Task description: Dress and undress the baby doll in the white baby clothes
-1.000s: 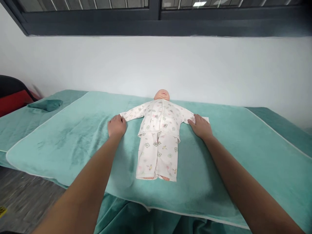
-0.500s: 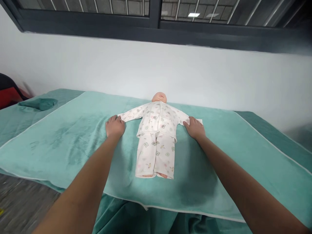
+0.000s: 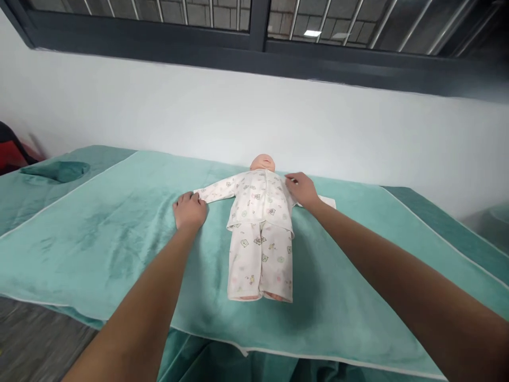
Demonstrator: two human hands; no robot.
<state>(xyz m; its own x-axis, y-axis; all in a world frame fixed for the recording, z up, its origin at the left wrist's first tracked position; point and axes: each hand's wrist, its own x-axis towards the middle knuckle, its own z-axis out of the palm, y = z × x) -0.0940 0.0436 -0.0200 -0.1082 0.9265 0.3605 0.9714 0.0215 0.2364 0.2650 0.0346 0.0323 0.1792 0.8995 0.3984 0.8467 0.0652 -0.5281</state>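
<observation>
A baby doll [image 3: 262, 161] lies on its back, head toward the wall, arms spread. It wears a white printed long-sleeved shirt [image 3: 259, 204] and matching trousers [image 3: 260, 260]; its feet barely show at the hems. My left hand [image 3: 190, 210] is closed at the cuff of the sleeve on the left, thumb against the cloth. At the shirt's right shoulder, my right hand [image 3: 303, 191] has its fingers bent together. Whether cloth is pinched between them is hidden. That hand covers much of the right sleeve, whose cuff [image 3: 327, 201] sticks out beyond the wrist.
A light green plush blanket [image 3: 119, 228] with pale edging covers the bed under the doll. Behind stands a white wall [image 3: 178, 111] below a dark-framed window [image 3: 254, 42] with bars. A folded green cloth [image 3: 55, 172] and a red and black object [image 3: 11, 151] are at the left.
My right hand has left the right cuff and moved inward and up to the doll's shoulder. My left hand stays at its cuff. The view has shifted slightly.
</observation>
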